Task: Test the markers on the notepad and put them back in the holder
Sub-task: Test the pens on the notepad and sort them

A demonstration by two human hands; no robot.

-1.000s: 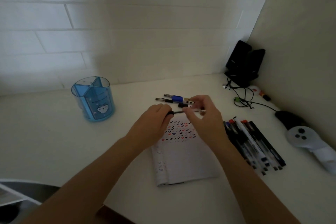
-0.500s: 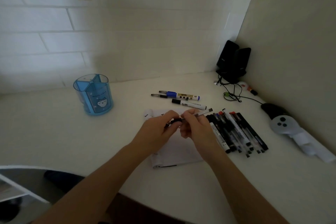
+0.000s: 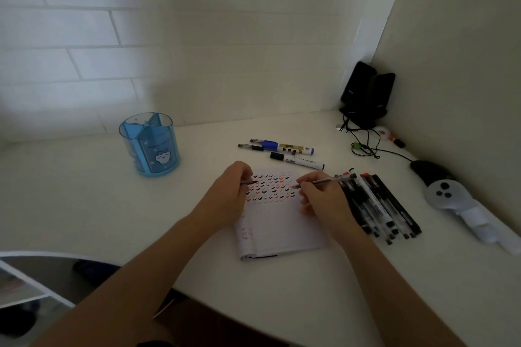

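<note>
Now the right hand [image 3: 324, 201] pinched a pen [image 3: 334, 179], tip at the notepad [image 3: 282, 229] to test it (left hand [image 3: 227, 196] gripped its cap [image 3: 250, 182]).

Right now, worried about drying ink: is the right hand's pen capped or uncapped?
Uncapped: the right hand holds the pen, bare tip over the notepad; the left hand holds its cap.

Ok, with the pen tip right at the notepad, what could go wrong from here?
The right hand sits right beside the row of dark capped pens, so a stroke could knock them rolling. The small pen cap pinched in the left hand could slip out. Neither hand plainly pins the white notepad, so the thin grey pen might drag it.
</note>
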